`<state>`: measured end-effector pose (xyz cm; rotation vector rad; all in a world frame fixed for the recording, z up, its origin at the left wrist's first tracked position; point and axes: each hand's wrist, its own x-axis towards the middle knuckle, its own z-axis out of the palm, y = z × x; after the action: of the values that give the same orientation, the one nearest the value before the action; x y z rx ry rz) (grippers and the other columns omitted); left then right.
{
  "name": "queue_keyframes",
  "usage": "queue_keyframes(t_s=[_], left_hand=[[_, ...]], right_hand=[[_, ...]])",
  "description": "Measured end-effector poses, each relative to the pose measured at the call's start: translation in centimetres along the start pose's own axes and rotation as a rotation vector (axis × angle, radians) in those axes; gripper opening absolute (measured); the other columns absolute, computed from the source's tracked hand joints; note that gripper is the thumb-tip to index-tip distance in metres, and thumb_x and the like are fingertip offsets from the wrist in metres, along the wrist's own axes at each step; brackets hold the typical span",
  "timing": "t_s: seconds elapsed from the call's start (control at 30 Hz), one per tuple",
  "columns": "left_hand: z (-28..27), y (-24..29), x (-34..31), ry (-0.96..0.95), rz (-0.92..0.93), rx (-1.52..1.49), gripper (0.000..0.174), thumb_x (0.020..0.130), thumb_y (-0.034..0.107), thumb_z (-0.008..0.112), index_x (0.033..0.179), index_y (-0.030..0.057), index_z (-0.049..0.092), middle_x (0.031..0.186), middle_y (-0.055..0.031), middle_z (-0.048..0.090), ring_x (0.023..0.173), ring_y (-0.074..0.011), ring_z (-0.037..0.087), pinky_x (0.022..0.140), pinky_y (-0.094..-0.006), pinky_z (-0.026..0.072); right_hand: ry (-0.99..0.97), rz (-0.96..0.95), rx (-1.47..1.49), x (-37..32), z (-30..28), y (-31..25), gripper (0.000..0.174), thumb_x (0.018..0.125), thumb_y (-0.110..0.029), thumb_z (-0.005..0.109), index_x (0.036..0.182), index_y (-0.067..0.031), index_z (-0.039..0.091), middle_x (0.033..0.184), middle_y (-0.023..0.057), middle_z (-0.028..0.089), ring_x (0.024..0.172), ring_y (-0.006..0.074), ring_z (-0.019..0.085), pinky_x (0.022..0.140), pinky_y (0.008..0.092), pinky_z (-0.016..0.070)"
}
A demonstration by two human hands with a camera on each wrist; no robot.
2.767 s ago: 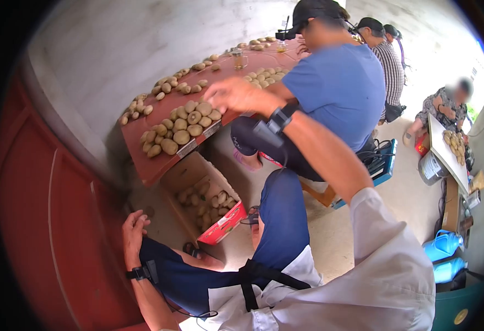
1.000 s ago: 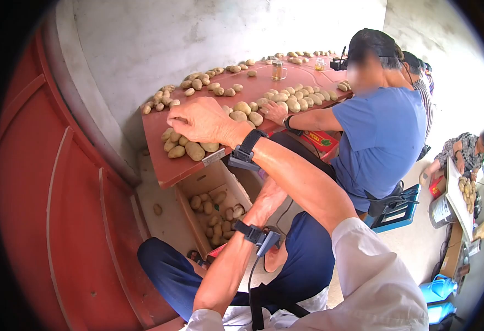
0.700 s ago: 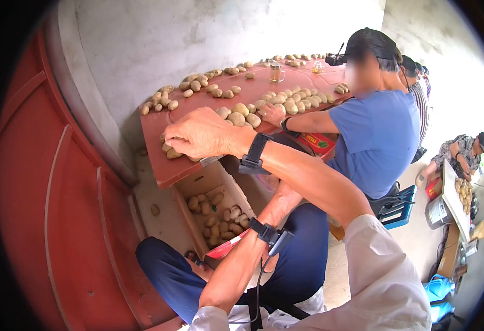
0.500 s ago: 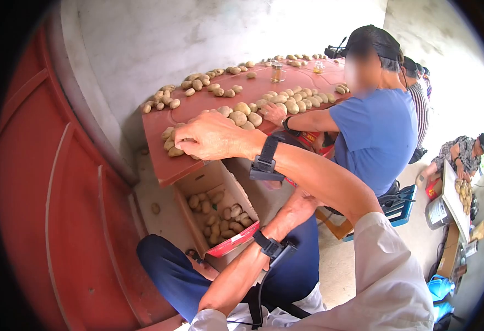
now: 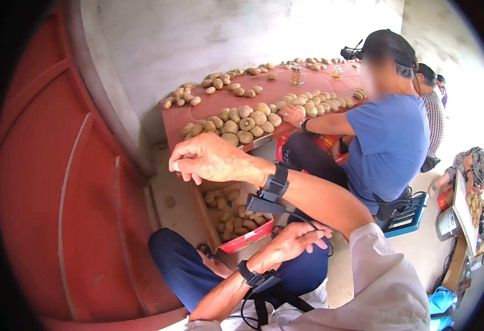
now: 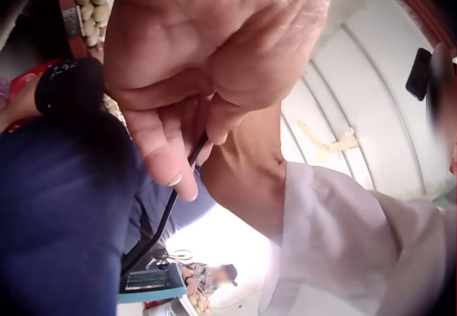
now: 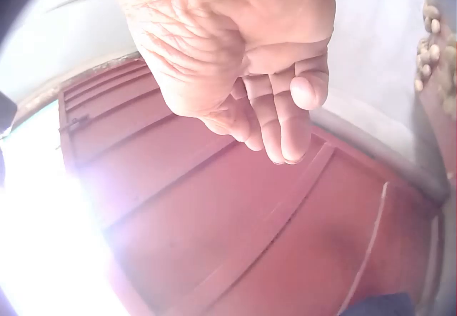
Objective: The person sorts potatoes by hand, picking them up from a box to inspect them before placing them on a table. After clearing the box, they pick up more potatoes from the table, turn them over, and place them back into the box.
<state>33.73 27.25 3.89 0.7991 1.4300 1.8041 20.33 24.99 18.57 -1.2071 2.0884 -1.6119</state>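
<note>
One left hand, one right hand, one cable are showing; one box, one table are sitting. Two jars are standing.

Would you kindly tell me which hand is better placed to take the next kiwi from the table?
The right hand: it hangs empty by the table edge, near the kiwis. The left hand is down at the lap, pinching a cable.

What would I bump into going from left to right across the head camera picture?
red door → right hand → person in a blue shirt → seated person in a patterned top
</note>
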Motion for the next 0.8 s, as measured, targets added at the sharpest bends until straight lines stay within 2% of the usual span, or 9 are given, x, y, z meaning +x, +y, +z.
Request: queue_keyframes(t_s=[0.13, 0.23, 0.27, 0.33, 0.4, 0.47, 0.57, 0.73, 0.8], left_hand=[[-1.4, -2.3, -2.2, 0.194, -0.071, -0.005, 0.035, 0.109, 0.03, 0.054, 0.125, 0.0031, 0.068, 0.113, -0.0108, 0.076, 0.099, -0.0183, 0.072, 0.077, -0.0269, 0.0549], [-1.4, -4.7, -2.7, 0.278, -0.046, -0.061, 0.033, 0.109, 0.029, 0.055, 0.124, 0.0032, 0.069, 0.113, -0.0113, 0.076, 0.099, -0.0191, 0.073, 0.077, -0.0266, 0.0551], [-1.5, -5.1, -2.9, 0.266, -0.088, -0.082, 0.031, 0.11, 0.024, 0.052, 0.125, 0.0029, 0.068, 0.116, -0.0109, 0.073, 0.104, -0.018, 0.072, 0.076, -0.0272, 0.052], [-1.4, -5.4, -3.0, 0.253, -0.098, -0.13, 0.031, 0.11, 0.025, 0.052, 0.126, 0.0029, 0.067, 0.115, -0.0116, 0.073, 0.103, -0.019, 0.072, 0.077, -0.0279, 0.0517], [-1.3, -6.4, -3.0, 0.239, -0.091, -0.176, 0.03, 0.109, 0.026, 0.054, 0.124, 0.003, 0.067, 0.116, -0.0148, 0.073, 0.103, -0.0225, 0.073, 0.079, -0.0311, 0.0554], [-1.5, -6.6, -2.7, 0.228, -0.11, -0.183, 0.03, 0.11, 0.026, 0.053, 0.124, 0.0034, 0.066, 0.116, -0.0142, 0.073, 0.103, -0.0227, 0.072, 0.079, -0.0323, 0.0553], [-2.3, -7.6, -2.5, 0.251, -0.181, -0.199, 0.03, 0.11, 0.026, 0.053, 0.126, 0.0047, 0.066, 0.115, -0.0128, 0.074, 0.103, -0.0221, 0.072, 0.079, -0.0323, 0.0551], [-3.4, -7.7, -1.8, 0.23, -0.258, -0.153, 0.03, 0.109, 0.026, 0.053, 0.131, 0.0088, 0.065, 0.109, -0.009, 0.074, 0.101, -0.0188, 0.073, 0.078, -0.0308, 0.0549], [-3.4, -6.8, -1.7, 0.222, -0.289, -0.097, 0.031, 0.109, 0.027, 0.054, 0.131, 0.0074, 0.065, 0.11, -0.0087, 0.073, 0.1, -0.0182, 0.072, 0.078, -0.0301, 0.054]], right_hand=[[0.027, -0.088, 0.086, 0.8, 3.2, 1.3, 0.023, 0.097, -0.018, 0.059, 0.103, -0.0002, 0.072, 0.073, 0.007, 0.07, 0.058, 0.0127, 0.064, 0.057, 0.0305, 0.0526], [0.021, -0.109, 0.06, 0.7, 3.8, 3.4, 0.024, 0.098, -0.02, 0.059, 0.103, 0.0, 0.072, 0.073, 0.0074, 0.07, 0.058, 0.0133, 0.064, 0.057, 0.0305, 0.0524], [0.019, -0.1, 0.033, 0.5, 3.6, 4.1, 0.024, 0.098, -0.02, 0.059, 0.103, 0.0001, 0.072, 0.073, 0.0075, 0.07, 0.058, 0.0133, 0.064, 0.057, 0.0305, 0.0522], [0.044, -0.091, -0.04, 0.3, 3.0, 5.9, 0.023, 0.099, -0.02, 0.06, 0.103, 0.0001, 0.072, 0.074, 0.0075, 0.07, 0.057, 0.0133, 0.064, 0.056, 0.03, 0.0511], [0.113, -0.019, 0.073, 0.1, 2.3, 7.9, 0.021, 0.101, -0.018, 0.06, 0.105, -0.0012, 0.071, 0.076, 0.0054, 0.069, 0.059, 0.0098, 0.062, 0.057, 0.0267, 0.0499], [0.181, 0.026, 0.156, 0.3, 1.4, 10.1, 0.018, 0.102, -0.015, 0.06, 0.106, -0.0014, 0.071, 0.078, 0.0044, 0.069, 0.059, 0.0079, 0.06, 0.057, 0.0244, 0.0481], [0.305, 0.046, 0.227, 0.3, 0.5, 12.4, 0.021, 0.1, -0.017, 0.059, 0.104, 0.0009, 0.07, 0.075, 0.0065, 0.068, 0.058, 0.0114, 0.06, 0.056, 0.028, 0.0482], [0.344, 0.009, 0.247, 0.6, -1.3, 13.3, 0.022, 0.1, -0.016, 0.059, 0.105, 0.0015, 0.07, 0.076, 0.0059, 0.068, 0.058, 0.0111, 0.06, 0.056, 0.028, 0.0484], [0.365, 0.045, 0.245, 0.6, -2.2, 13.4, 0.02, 0.101, -0.015, 0.059, 0.107, 0.0014, 0.07, 0.078, 0.0054, 0.068, 0.061, 0.0106, 0.061, 0.058, 0.0258, 0.049]])
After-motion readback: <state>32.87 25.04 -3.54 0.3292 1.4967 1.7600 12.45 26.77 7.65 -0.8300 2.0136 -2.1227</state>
